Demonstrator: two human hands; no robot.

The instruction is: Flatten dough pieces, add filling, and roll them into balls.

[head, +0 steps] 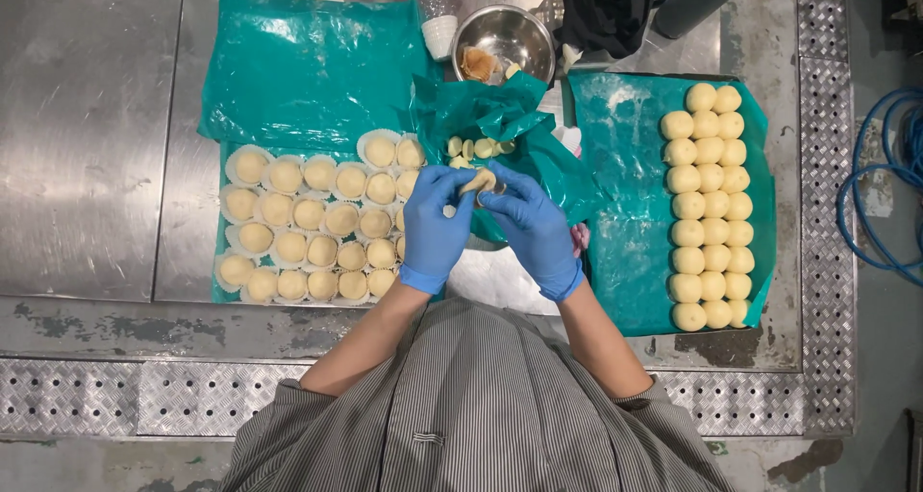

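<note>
My left hand (437,225) and my right hand (531,228), both in blue gloves, meet over the steel table and pinch one pale dough piece (480,182) between their fingertips. Just behind them, crumpled teal plastic (500,112) holds a few small dough lumps (478,148). To the left, several dough balls in white paper cups (312,228) lie in rows on a teal sheet. On the right, bare round dough balls (710,204) are lined up in three columns on another teal sheet (625,213).
A steel bowl (505,40) with brownish filling stands at the back, next to a white cup (439,36) and a dark cloth (606,12). A blue hose (880,189) coils at the far right. The table's ridged edge (144,396) runs along the front.
</note>
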